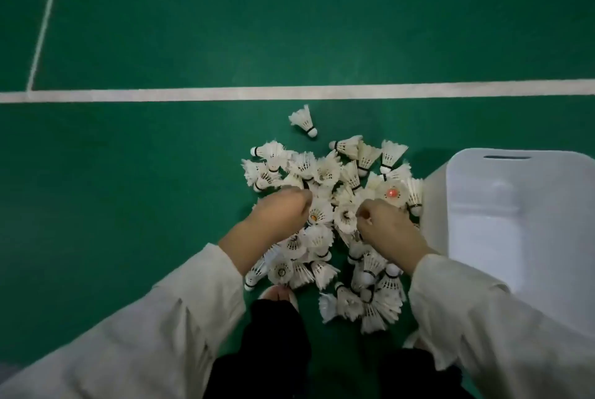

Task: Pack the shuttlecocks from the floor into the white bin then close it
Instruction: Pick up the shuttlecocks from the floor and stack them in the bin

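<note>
Left hand [283,210] curls down into shuttlecocks [325,173] heaped on green floor [161,157] and seems to grab a few. Stray shuttlecock [302,120] lies apart up top and could get missed. Right hand [384,224] is curled tight, pinching feathers mid-heap; a hard squeeze may crush them. Bin [515,215] sits just right of the heap, open, looks empty, no lid in view. Loose handfuls may spill on the carry.

The one head-worn camera looked from above and behind the grip, forward and steeply down at the floor [145,179], near enough that the left hand [283,209] and the right hand [384,224] sat in the middle, with the shuttlecocks [325,170] around them, the white bin [515,192] just to the right, and the white line [289,93] beyond.
</note>
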A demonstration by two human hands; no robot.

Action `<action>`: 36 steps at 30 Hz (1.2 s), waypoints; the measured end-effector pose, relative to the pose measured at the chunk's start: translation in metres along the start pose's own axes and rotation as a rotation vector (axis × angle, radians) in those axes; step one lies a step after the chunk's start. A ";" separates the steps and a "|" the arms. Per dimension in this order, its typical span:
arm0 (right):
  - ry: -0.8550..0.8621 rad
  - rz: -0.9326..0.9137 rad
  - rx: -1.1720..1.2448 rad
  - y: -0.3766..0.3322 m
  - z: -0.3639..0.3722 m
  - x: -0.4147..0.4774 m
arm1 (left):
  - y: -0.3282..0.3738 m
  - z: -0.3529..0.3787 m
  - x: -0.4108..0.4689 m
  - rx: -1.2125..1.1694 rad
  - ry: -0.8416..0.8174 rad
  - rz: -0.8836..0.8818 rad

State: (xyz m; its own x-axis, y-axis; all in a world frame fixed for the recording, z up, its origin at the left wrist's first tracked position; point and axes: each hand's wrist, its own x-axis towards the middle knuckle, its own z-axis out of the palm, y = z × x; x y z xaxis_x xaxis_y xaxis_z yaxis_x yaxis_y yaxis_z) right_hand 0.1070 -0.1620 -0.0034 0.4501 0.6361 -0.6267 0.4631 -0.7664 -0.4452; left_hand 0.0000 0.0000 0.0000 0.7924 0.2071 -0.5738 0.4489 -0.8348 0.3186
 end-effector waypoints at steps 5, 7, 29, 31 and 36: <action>-0.065 -0.127 -0.264 0.033 0.061 0.056 | -0.036 0.062 0.045 0.077 -0.021 0.033; -0.018 -0.232 -0.369 0.042 0.073 0.070 | -0.046 0.082 0.056 0.090 0.020 0.093; 0.405 -0.345 -0.399 0.022 0.090 0.047 | -0.067 0.149 0.040 0.042 0.206 0.253; 0.393 -0.300 -0.366 0.019 0.090 0.045 | -0.068 0.154 0.037 0.025 0.252 0.213; 0.338 -0.226 -0.340 0.021 0.103 0.054 | -0.070 0.167 0.044 0.108 0.368 0.121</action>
State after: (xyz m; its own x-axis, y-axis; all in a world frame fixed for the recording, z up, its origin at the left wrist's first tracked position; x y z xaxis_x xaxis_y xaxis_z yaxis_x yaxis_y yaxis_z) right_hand 0.0622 -0.1533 -0.1122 0.5057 0.8183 -0.2732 0.7732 -0.5704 -0.2772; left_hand -0.0655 -0.0176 -0.1736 0.9407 0.2562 -0.2222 0.3127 -0.9091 0.2753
